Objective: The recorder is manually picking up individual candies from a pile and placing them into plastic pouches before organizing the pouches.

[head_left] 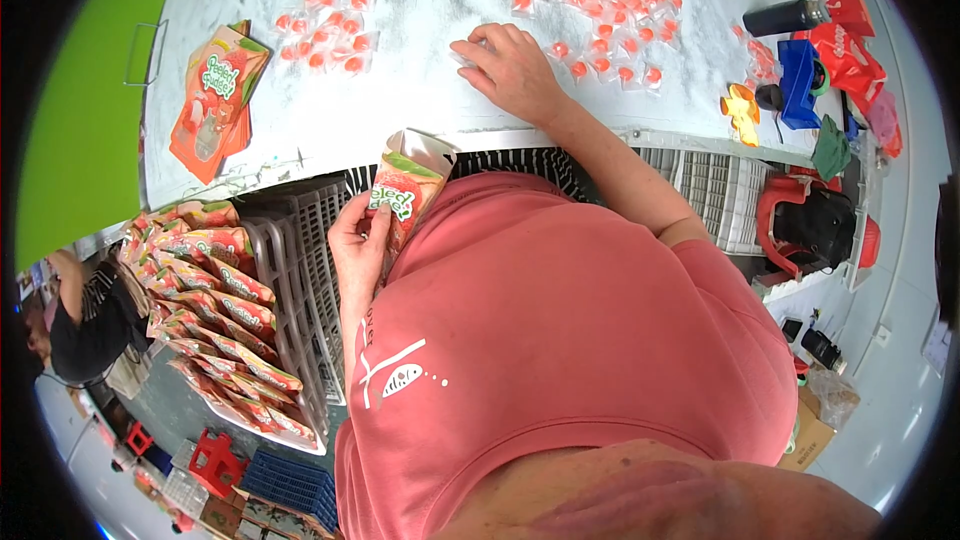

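- Head view: left hand [358, 245] pinches an open-mouthed pouch [412, 180] at the bench's [420, 90] near edge
- Right hand [518, 75] over the bench's middle, fingers loosely curved; cannot tell if holding anything
- Low grip leaves mouth unsupported: could fold or tip
- Wrapped red pieces [600, 45] loose on bench's far side; a forearm brush might scatter them

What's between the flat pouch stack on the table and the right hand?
Head view: a small group of clear packets with red pieces, then bare tabletop toward the right hand.
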{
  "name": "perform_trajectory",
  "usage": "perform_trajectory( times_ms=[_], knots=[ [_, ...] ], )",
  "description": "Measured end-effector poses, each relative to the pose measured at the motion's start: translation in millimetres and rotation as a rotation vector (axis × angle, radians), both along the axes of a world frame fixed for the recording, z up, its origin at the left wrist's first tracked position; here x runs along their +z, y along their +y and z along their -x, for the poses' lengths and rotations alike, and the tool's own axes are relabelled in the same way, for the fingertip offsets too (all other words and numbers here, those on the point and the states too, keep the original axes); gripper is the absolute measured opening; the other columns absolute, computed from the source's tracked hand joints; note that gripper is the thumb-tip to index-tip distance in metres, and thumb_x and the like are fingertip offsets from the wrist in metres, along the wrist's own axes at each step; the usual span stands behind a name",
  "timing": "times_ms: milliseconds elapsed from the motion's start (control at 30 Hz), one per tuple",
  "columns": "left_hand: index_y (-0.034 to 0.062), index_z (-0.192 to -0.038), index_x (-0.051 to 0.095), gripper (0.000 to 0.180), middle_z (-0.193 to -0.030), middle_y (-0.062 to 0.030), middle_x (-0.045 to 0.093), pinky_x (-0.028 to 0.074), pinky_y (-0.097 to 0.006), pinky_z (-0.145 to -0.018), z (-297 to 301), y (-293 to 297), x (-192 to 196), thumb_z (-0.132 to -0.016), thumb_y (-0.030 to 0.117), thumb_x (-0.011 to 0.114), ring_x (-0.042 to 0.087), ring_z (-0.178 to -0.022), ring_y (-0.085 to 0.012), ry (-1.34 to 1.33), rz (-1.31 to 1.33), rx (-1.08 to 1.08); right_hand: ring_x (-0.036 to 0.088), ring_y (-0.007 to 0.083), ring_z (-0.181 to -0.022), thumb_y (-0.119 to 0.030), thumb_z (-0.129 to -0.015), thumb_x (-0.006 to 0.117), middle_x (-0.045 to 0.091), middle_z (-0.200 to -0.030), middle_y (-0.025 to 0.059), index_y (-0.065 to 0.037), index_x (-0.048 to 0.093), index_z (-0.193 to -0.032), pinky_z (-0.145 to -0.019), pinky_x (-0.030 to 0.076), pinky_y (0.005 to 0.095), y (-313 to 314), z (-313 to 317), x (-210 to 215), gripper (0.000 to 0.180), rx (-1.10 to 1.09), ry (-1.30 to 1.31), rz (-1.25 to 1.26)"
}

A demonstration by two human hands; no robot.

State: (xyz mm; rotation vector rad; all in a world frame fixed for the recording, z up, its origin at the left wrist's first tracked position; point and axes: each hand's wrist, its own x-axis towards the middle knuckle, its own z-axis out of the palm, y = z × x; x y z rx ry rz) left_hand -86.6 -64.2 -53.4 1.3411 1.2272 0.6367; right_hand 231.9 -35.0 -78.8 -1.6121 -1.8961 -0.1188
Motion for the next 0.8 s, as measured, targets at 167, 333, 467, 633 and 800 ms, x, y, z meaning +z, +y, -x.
perform_trajectory(
  times_ms=[167,333,467,633,800],
  knots=[
    [-0.0025,-0.108,0.066,0.019,-0.087,-0.0028,0.065,0.049,-0.022,-0.067,0.1,-1.0,-0.1,-0.090,0.004,0.066,0.058,-0.075,-0.0066,-0.012,0.005,0.005,0.056,0.0229,-0.093,-0.020,-0.081,0.071,0.058,-0.103,0.0033,-0.015,0.067,-0.110,-0.082,0.046,0.0357,0.1,0.2,-1.2,0.030,-0.002,0.001,-0.004],
    [-0.0027,-0.107,0.066,0.019,-0.085,-0.0031,0.064,0.048,-0.023,-0.067,-0.8,-1.4,0.7,-0.089,0.003,0.066,0.058,-0.075,-0.0069,0.000,0.006,0.010,0.056,0.0231,-0.092,-0.019,-0.080,0.072,0.058,-0.103,0.0033,-0.015,0.067,-0.111,-0.081,0.046,0.0359,-0.4,-0.1,-1.7,0.031,0.001,-0.007,-0.019],
    [-0.0024,-0.106,0.066,0.018,-0.084,-0.0027,0.063,0.048,-0.023,-0.066,1.4,-1.6,-5.5,-0.089,0.003,0.066,0.057,-0.075,-0.0067,-0.016,-0.015,0.022,0.056,0.0232,-0.092,-0.019,-0.080,0.072,0.058,-0.103,0.0036,-0.014,0.066,-0.112,-0.081,0.046,0.0362,-0.1,0.3,-0.7,0.034,0.005,0.001,0.003],
    [-0.0024,-0.107,0.066,0.019,-0.083,-0.0017,0.062,0.047,-0.022,-0.066,0.6,-0.8,-3.5,-0.089,0.003,0.066,0.055,-0.073,-0.0062,-0.006,-0.050,0.005,0.056,0.0243,-0.095,-0.021,-0.082,0.072,0.058,-0.105,0.0065,-0.011,0.063,-0.119,-0.084,0.046,0.0363,0.5,-2.2,2.0,0.039,0.012,0.104,0.027],
    [-0.0018,-0.108,0.067,0.020,-0.084,-0.0005,0.062,0.046,-0.021,-0.066,4.3,-0.5,-9.9,-0.088,0.001,0.066,0.054,-0.073,-0.0054,-0.052,-0.045,0.019,0.058,0.0263,-0.095,-0.020,-0.087,0.067,0.059,-0.105,0.0099,-0.008,0.062,-0.121,-0.083,0.048,0.0351,3.3,-8.7,-2.6,0.036,0.054,0.232,0.042]
  ],
)
